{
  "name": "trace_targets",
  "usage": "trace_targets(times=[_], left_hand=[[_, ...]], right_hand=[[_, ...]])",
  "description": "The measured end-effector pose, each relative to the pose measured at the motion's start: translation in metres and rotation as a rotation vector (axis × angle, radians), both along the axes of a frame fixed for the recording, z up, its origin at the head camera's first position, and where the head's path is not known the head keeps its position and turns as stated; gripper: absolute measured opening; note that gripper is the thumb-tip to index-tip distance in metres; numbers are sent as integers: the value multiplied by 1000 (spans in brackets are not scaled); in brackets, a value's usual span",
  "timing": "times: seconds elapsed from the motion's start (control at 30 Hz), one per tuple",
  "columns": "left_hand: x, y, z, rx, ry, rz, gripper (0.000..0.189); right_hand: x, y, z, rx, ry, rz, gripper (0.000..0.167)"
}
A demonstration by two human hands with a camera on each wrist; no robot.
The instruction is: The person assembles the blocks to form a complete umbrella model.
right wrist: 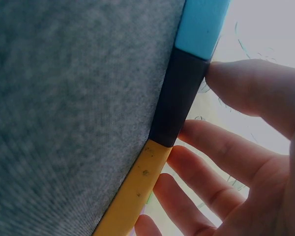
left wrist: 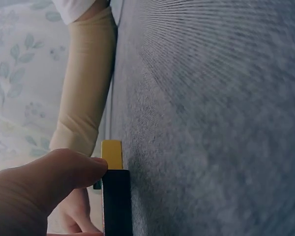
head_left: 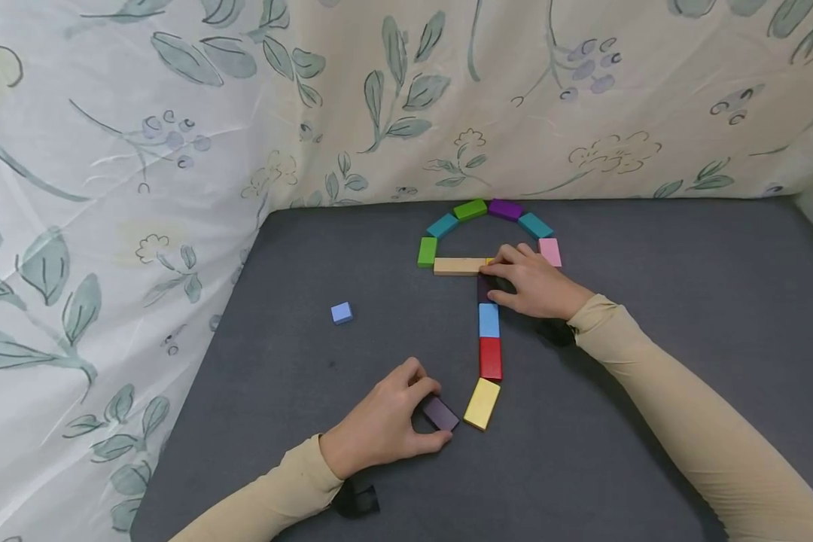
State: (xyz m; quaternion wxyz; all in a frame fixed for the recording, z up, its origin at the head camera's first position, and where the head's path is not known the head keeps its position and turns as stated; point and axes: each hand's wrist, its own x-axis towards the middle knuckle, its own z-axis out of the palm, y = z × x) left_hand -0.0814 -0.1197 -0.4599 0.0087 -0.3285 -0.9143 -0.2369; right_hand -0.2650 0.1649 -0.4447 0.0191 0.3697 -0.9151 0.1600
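Note:
My left hand (head_left: 386, 421) pinches a dark purple block (head_left: 440, 413) between thumb and fingers. The block lies tilted on the table, just left of a yellow block (head_left: 482, 404). In the left wrist view, my thumb touches the end of the dark block (left wrist: 117, 201), close to the yellow block (left wrist: 111, 153). My right hand (head_left: 538, 282) rests its fingertips on a black block (right wrist: 178, 96) and an orange-yellow block (right wrist: 135, 194) touching it. The light-blue block (right wrist: 202, 27) adjoins the black one's other end.
Below the black block run a light-blue block (head_left: 489, 320) and a red block (head_left: 491, 358). A tan block (head_left: 459, 266) lies crosswise above, under an arch including green (head_left: 427, 252), purple (head_left: 506, 210) and pink (head_left: 549, 251) blocks. A small blue cube (head_left: 342, 313) sits apart.

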Motion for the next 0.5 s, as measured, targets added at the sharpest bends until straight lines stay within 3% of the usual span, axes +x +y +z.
trace_targets(times=[0.5], left_hand=[[2, 6, -7, -14, 5, 29, 43]], right_hand=[[-1, 1, -5, -4, 20, 6, 46]])
